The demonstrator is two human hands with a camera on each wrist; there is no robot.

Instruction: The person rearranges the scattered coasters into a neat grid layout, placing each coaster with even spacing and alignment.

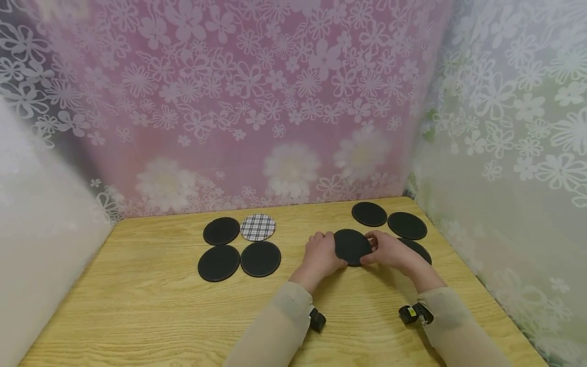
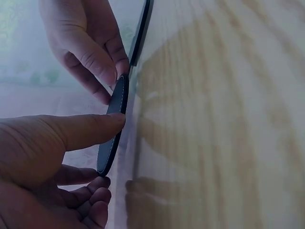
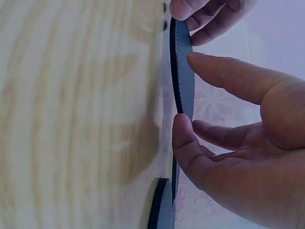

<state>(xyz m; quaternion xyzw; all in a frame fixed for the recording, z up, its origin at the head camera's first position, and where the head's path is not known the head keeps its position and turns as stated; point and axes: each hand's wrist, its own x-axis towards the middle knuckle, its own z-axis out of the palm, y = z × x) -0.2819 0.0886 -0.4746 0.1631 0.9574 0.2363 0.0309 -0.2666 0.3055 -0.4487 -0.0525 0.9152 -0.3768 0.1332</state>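
Black disc [image 1: 352, 247] is b/w the two hands, right of ctr over the tabletop [image 1: 137, 316]; wrist views suggest it's just clear of the surface. L hand [image 1: 323, 252] pinches its left side, thumb on the near rim, fingers curled at the far/left edge; R hand [image 1: 387, 251] pinches the right side, thumb & fingertips on the rim. Pale stitching [image 3: 177, 62] runs along the edge, so prob. leather-like: light, fairly stiff w/ maybe a bit of flex, not fragile, poss. a touch slippery on the face. Best hold = opp. sides of the rim, as here, thumb vs. fingers; it's thin, so lying flat it'd prob. need a fingertip under the edge. At right: 3 other dark discs [image 1: 407, 226], one partly hidden by the R hand. Well apart on the left, a group of 4: 3 plain black rounds [image 1: 218, 263] + 1 plaid disc [image 1: 258, 227].
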